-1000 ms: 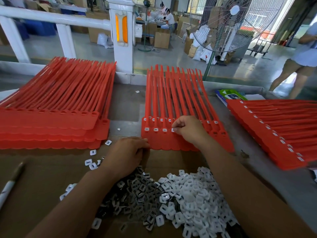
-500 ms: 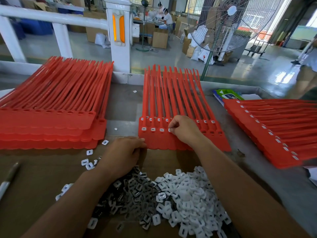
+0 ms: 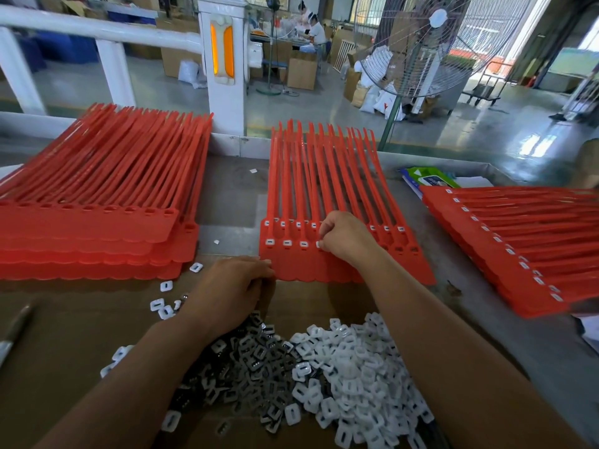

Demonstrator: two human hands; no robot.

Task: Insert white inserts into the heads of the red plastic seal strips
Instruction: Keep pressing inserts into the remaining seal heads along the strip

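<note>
A sheet of joined red seal strips (image 3: 327,264) lies in front of me, heads toward me, on top of more sheets. Three heads at its left hold white inserts (image 3: 287,243). My right hand (image 3: 345,236) pinches a white insert (image 3: 318,244) at the fourth head. My left hand (image 3: 231,291) rests with curled fingers at the sheet's near left corner; whether it holds anything is hidden. A pile of loose white inserts (image 3: 350,380) lies on cardboard between my forearms.
A tall stack of red strip sheets (image 3: 97,222) with empty heads lies at the left. Another stack (image 3: 518,251), with inserts in its heads, lies at the right. Dark metal clips (image 3: 246,367) mix into the pile. A pen (image 3: 13,335) lies far left. A fan (image 3: 431,43) stands behind the table.
My right hand has stayed at the fourth head, pressing the insert there. My left hand has barely moved. A person at the far right has walked out of view.
</note>
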